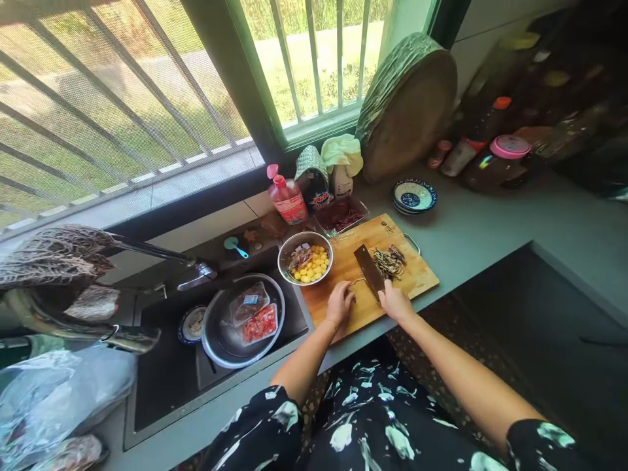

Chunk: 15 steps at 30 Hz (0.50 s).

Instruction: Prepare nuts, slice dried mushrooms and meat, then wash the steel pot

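A wooden cutting board (345, 254) lies on the counter in front of me. My right hand (395, 302) grips the handle of a dark-bladed cleaver (367, 267), whose blade rests on or just above the board. Right of the blade is a pile of thin, brownish cut strips (390, 263), their kind unclear. On the left part of the board, my left hand (339, 303) has its fingers curled at one end of a thin brown strip (358, 280) that runs toward the blade. A metal bowl (281, 267) of yellow balls and brownish pieces stands against the board's left edge.
In the sink (164, 386) sits a metal basin (210, 347) with packaged red meat (260, 324). Behind the board are a clear tray (343, 216) of dark red pieces and a pink soap bottle (289, 199). Patterned plates (415, 196) are stacked at back right.
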Available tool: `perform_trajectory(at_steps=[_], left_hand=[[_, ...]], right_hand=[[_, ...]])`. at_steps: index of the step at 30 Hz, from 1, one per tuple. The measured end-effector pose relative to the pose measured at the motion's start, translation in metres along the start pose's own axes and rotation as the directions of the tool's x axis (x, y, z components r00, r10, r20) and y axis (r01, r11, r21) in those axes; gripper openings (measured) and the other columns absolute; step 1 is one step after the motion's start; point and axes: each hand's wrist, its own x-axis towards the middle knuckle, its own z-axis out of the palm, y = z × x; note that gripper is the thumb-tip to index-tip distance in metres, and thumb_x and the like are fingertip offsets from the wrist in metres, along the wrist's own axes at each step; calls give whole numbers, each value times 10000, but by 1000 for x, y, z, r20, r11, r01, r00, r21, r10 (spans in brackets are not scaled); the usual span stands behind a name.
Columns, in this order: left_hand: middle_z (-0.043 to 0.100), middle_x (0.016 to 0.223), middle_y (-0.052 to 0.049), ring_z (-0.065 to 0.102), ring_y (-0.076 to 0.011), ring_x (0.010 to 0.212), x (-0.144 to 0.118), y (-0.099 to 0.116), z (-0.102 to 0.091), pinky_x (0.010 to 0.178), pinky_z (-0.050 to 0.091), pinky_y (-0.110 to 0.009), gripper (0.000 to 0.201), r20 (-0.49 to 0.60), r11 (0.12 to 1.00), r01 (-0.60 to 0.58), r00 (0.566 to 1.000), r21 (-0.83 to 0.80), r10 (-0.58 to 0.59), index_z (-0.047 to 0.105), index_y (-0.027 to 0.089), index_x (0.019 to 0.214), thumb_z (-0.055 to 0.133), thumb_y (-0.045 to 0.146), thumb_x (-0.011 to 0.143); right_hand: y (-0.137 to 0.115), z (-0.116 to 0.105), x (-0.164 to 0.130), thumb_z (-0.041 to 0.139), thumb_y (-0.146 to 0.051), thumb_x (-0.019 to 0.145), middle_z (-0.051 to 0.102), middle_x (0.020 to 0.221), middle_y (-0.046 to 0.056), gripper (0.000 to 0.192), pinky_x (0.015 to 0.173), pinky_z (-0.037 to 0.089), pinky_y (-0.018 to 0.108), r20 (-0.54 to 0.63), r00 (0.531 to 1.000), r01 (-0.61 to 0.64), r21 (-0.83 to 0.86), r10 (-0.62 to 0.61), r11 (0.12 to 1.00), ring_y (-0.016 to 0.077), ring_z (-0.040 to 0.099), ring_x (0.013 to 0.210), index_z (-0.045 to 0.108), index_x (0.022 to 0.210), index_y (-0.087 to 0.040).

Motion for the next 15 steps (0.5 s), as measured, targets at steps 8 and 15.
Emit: perform_trajectory(at_steps=[8, 15], left_hand=[[615, 921, -45, 570, -133, 841, 58, 9, -107, 768, 446, -242, 189, -272, 959, 253, 939, 129, -212, 596, 178, 904, 456, 262, 808], [568, 1040, -144, 517, -224, 975, 113, -32, -131, 819, 398, -311, 288, 56, 705, 297, 901, 644, -430, 567, 130, 1033, 446, 151, 773]], right_hand=[[-23, 34, -45, 312, -283, 864, 621, 752, 85, 188, 579, 366, 247, 120, 969, 209, 51, -214, 976, 197, 615, 712, 396, 983, -164], [6, 22, -9, 281, -299, 875, 617, 747, 111, 229, 596, 379, 290, 32, 995, 100, -65, -98, 993, 228, 615, 714, 394, 1007, -151]])
